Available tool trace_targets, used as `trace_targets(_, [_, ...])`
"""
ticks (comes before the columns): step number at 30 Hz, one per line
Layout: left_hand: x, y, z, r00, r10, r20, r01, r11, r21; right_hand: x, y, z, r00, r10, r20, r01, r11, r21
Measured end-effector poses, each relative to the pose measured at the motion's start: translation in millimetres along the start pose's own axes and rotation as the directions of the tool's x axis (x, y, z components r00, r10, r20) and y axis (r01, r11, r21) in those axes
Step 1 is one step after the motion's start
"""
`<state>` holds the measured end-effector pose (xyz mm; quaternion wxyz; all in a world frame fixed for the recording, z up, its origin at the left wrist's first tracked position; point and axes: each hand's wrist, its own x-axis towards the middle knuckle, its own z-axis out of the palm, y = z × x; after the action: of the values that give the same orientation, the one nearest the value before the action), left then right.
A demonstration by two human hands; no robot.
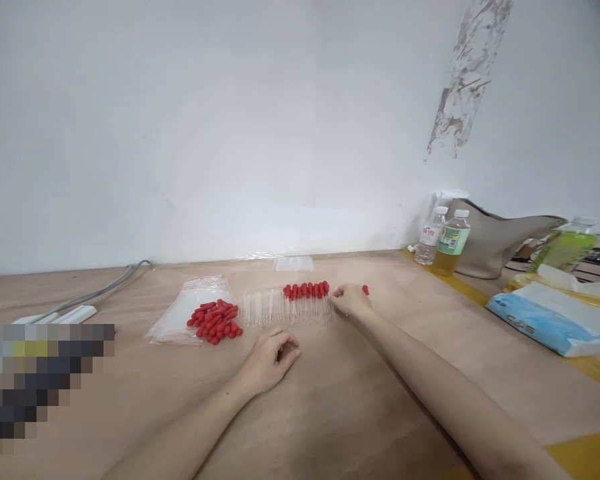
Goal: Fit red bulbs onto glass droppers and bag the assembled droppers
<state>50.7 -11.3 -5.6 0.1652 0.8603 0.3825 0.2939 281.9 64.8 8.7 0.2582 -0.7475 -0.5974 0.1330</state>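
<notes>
A row of glass droppers with red rubber bulbs (306, 291) lies on the table, their thin tubes pointing towards me. My right hand (351, 300) is at the row's right end, thumb and forefinger pinched on the last dropper there; the grip is partly hidden. Left of these, glass tubes without bulbs (263, 307) lie side by side. My left hand (273, 360) rests on the table just in front of the tubes, fingers loosely curled, thumb apart, nothing seen in it. A pile of loose red rubber bulbs (215, 321) lies to its left. Another red bulb (365, 290) shows behind my right hand.
Clear plastic zip bags (177, 313) lie under and beside the bulb pile. A small clear bag (293, 264) is near the wall. At right stand two bottles (447, 243), a grey container (485, 247) and a blue tissue pack (540, 320). A white power strip (75, 314) with cable is left.
</notes>
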Motion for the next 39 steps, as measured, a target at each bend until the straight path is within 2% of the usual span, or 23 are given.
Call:
trace_targets(9, [-0.1,-0.4,0.4,1.000,-0.004,-0.001,0.004,1.000,-0.009,-3.3,14.5,-8.4,0.999,-0.009,-0.052,0.002,0.991,-0.134])
trace_targets(16, [-0.5,0.5,0.2,1.000,-0.007,0.001,0.007,1.000,0.015,-3.0,-0.8,-2.3,0.999,0.018,-0.043,-0.026,0.978,-0.208])
trace_targets(23, [-0.6,1.8,-1.3,1.000,-0.001,-0.002,0.001,1.000,-0.001,1.5,-11.5,-3.6,0.998,0.042,0.051,-0.030,0.976,-0.217])
trace_targets(27, [-1.7,3.8,1.5,1.000,0.001,0.003,-0.001,1.000,0.014,-14.5,-3.5,-15.7,0.999,-0.016,0.029,0.021,0.982,-0.186])
trace_targets(29, [-1.1,4.4,-0.8,1.000,-0.006,-0.019,0.007,0.999,0.052,-30.0,5.5,-20.3,0.992,-0.121,-0.029,0.116,0.983,-0.143])
trace_targets(30, [-0.1,3.7,-4.3,0.999,-0.005,-0.048,0.010,0.996,0.094,-38.5,10.5,-21.0,0.973,-0.217,-0.074,0.208,0.972,-0.105])
trace_targets(32, [2.8,-1.2,-16.9,0.992,0.010,-0.128,0.020,0.974,0.225,-54.5,20.0,-18.8,0.906,-0.403,-0.130,0.403,0.915,-0.020])
trace_targets(34, [5.8,-11.7,-35.4,0.980,0.031,-0.197,0.047,0.925,0.377,-66.6,26.8,-13.3,0.841,-0.518,-0.159,0.531,0.846,0.049])
trace_targets(37, [7.4,-33.4,-64.1,0.986,0.008,-0.168,0.079,0.861,0.502,-76.1,31.2,-4.5,0.774,-0.606,-0.185,0.628,0.771,0.101])
trace_targets(39, [5.9,-45.0,-78.3,0.997,-0.025,-0.073,0.059,0.859,0.509,-78.3,31.9,-0.6,0.748,-0.631,-0.204,0.657,0.748,0.096])
